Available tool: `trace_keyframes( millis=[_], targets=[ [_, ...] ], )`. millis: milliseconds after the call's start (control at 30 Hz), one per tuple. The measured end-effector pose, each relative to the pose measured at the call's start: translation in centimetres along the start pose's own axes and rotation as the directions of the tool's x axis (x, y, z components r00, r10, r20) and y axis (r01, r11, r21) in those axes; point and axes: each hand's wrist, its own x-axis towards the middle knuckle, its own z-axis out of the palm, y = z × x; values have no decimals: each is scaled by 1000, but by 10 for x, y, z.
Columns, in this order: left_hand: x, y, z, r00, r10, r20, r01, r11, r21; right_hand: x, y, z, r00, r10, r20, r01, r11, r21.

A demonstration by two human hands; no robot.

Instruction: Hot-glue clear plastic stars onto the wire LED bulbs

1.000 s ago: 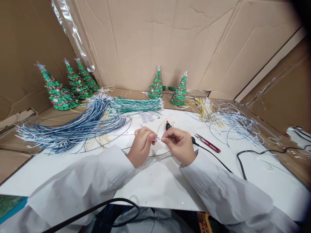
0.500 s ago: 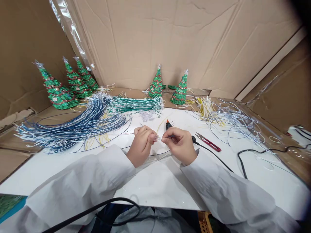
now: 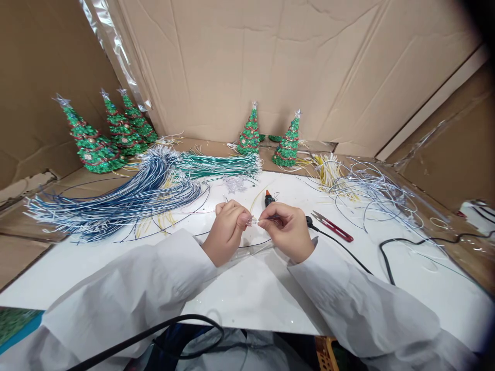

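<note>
My left hand (image 3: 226, 231) is closed, thumb and fingers pinching a small clear plastic piece (image 3: 253, 221) whose exact shape is mostly hidden. Facing it, my right hand (image 3: 291, 231) pinches a thin wire right at the clear piece; I cannot tell whether its end is inside. Behind the hands lies a black tool with an orange tip (image 3: 267, 197), partly covered by my right hand. Red-handled thread snips (image 3: 335, 229) lie to the right. Beyond my left hand is a small heap of clear plastic pieces (image 3: 235, 184).
Blue-and-white wires (image 3: 112, 208) spread across the left, with a green-and-white bundle (image 3: 218, 165) behind. Yellow-and-white wires (image 3: 328, 172) and loose tangled wires (image 3: 381, 188) lie right. Several small green Christmas trees (image 3: 286, 144) stand along the cardboard wall (image 3: 216, 67). A black cable (image 3: 386, 263) crosses the table.
Both hands keep their pinch and have barely moved. The clear piece is turned slightly between the fingertips. The whole view has shifted a little.
</note>
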Motion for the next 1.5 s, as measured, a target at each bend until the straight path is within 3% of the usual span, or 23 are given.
trace_keyframes(
  millis=[333, 500, 800, 1067, 1200, 1300, 1500],
  targets=[
    [0, 1, 0, 1000, -26, -10, 26, 999, -45, 0, -1, 0, 999, -44, -5, 44, 999, -7],
    [7, -2, -10, 998, -25, 49, 27, 999, -32, 2, 0, -2, 998, -54, -7, 54, 997, -48],
    [16, -14, -17, 996, -83, 35, 84, 996, -26, 5, 18, 3, 995, 99, 13, -100, 979, 177],
    [15, -20, -15, 976, -214, 40, 217, 944, -248, 5, 12, 5, 992, 129, 14, -128, 957, 260],
    [15, -19, -14, 979, -183, 93, 202, 937, -283, 6, 7, 4, 969, 246, 11, -234, 908, 349],
    [15, -18, -13, 983, -170, 63, 181, 951, -250, 7, 5, 4, 953, 301, 7, -278, 869, 410],
    [16, -19, -14, 994, -101, -32, 94, 979, -182, 5, 6, 8, 959, 284, 3, -263, 885, 383]
  ],
)
